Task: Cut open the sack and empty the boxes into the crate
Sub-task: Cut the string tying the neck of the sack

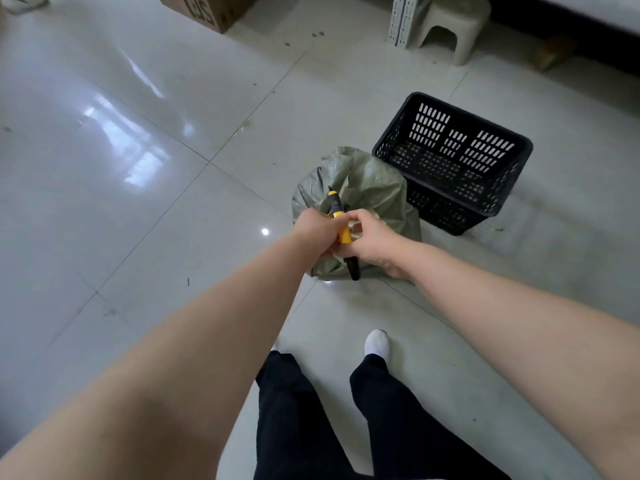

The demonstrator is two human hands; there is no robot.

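Green woven plastic makes up the one sack [374,188], which stands crumpled on the glossy pale tiled floor [138,168], its right side touching the near left corner of the one black slotted plastic crate [388,140]. The crate sits upright, and its perforated bottom shows.

Two bare hands meet over the sack's near side. The left hand [317,230] is seen from the back, its fingers curled down into the gathered sack material; exactly what they pinch is hidden. The right hand [372,237] is closed around the one yellow-and-black utility knife [343,233]. The knife lies tilted between the two hands, with its tip pointing away over the sack and its black butt sticking out toward the person.

Below the arms are two legs in black trousers [294,410] and two white socks [377,342], the left one barely showing.

Along the far edge stand one brown cardboard box [207,8], one beige plastic stool [450,26] and a pair of white perforated metal uprights [403,19].
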